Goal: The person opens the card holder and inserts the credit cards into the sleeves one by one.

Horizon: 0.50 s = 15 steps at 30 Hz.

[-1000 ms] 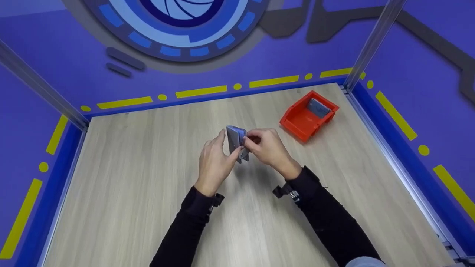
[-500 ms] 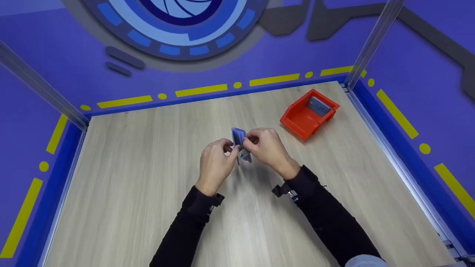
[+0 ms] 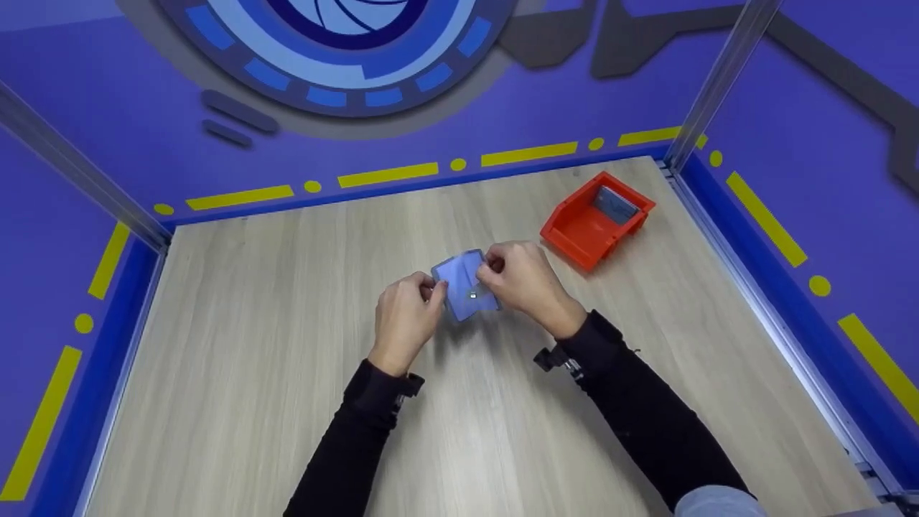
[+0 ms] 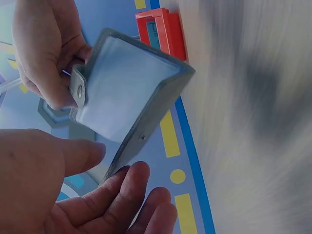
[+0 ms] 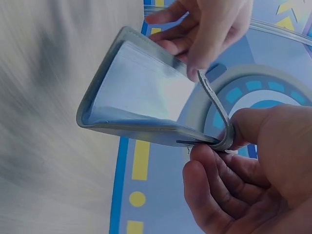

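A grey card holder [image 3: 461, 287] with clear plastic sleeves is held above the table, spread partly apart. My left hand [image 3: 404, 319] pinches its left cover between thumb and fingers. On the other side my right hand [image 3: 530, 286] pinches the right cover near the closing strap. In the left wrist view the strap [image 4: 78, 87] shows a metal snap, and a second snap part sits on the other cover. The strap [image 5: 214, 100] curves up beside my right thumb in the right wrist view. Nothing can be made out inside the clear sleeves.
An orange-red plastic bin [image 3: 578, 237] stands at the back right of the wooden table [image 3: 251, 359]. A flat grey item [image 3: 616, 206] leans against its inner back wall. Blue-purple panels [image 3: 402, 136] with yellow marks border the table at the back and sides.
The card holder has gone from nearly folded to spread, its clear sleeves now facing up. My left hand shifted slightly left; my right hand still grips the right side.
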### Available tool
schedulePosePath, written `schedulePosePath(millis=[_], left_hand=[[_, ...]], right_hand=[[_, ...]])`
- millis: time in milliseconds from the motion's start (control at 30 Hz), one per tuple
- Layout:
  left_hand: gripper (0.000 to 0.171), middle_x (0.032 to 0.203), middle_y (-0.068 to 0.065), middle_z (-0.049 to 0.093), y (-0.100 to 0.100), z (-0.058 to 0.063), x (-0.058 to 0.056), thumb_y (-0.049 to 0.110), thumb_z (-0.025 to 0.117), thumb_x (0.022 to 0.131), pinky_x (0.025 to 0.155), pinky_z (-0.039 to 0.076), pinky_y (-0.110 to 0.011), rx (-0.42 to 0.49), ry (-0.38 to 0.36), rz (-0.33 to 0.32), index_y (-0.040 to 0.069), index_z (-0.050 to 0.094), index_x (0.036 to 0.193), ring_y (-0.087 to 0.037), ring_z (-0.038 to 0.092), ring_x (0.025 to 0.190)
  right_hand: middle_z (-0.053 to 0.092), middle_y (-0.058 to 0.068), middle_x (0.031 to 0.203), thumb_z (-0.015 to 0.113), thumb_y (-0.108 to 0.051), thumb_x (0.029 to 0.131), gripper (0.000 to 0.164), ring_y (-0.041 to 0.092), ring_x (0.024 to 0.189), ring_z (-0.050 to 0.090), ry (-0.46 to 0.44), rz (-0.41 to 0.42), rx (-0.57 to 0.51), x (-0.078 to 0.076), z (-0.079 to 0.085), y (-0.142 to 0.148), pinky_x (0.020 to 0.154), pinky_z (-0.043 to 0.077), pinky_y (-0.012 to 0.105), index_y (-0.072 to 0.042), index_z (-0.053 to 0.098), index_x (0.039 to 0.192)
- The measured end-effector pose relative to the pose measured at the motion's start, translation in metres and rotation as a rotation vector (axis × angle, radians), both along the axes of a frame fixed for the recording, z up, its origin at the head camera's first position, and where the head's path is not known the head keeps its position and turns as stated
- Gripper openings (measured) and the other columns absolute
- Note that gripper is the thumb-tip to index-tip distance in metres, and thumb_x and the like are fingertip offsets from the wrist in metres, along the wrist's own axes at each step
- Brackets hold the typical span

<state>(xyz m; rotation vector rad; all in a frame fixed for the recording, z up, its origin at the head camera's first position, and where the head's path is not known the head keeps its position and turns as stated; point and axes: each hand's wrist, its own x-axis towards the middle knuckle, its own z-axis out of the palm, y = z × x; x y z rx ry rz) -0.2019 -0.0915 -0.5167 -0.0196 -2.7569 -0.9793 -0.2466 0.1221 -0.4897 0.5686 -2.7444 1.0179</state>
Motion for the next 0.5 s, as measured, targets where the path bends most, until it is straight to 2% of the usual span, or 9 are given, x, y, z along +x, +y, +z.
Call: schedulePosePath(millis=[200,367,500], left_hand=[[0.026,0.081,-0.002,0.074,-0.010,-0.001,-0.001,0.034,0.072,0.105,0.068,0.051,-0.039,0.033,-0.004,0.037,0.010,0.079,0.097,-0.020,0.066,0.071],[0.025,0.081,-0.003,0.072,-0.015,0.002,-0.003,0.032,0.072,0.105,0.068,0.048,-0.036,0.051,0.000,0.038,0.009,0.078,0.096,-0.020,0.064,0.072],[0.024,0.080,-0.002,0.072,-0.018,0.004,-0.004,0.030,0.072,0.104,0.068,0.046,-0.034,0.042,-0.003,0.041,0.009,0.077,0.093,-0.020,0.063,0.070]], right_hand=[[0.069,0.005,0.076,0.070,-0.014,0.095,0.012,0.019,0.068,0.059,-0.098,0.000,-0.105,-0.005,-0.001,0.006,0.064,0.050,0.030,-0.009,0.078,0.087],[0.067,0.004,0.077,0.066,-0.016,0.098,0.015,0.021,0.066,0.062,-0.272,0.005,-0.227,-0.008,-0.003,0.013,0.062,0.055,0.031,-0.013,0.077,0.089],[0.066,0.005,0.080,0.065,-0.019,0.101,0.016,0.023,0.070,0.064,-0.392,0.000,-0.273,-0.011,-0.007,0.016,0.065,0.059,0.032,-0.012,0.076,0.092]])
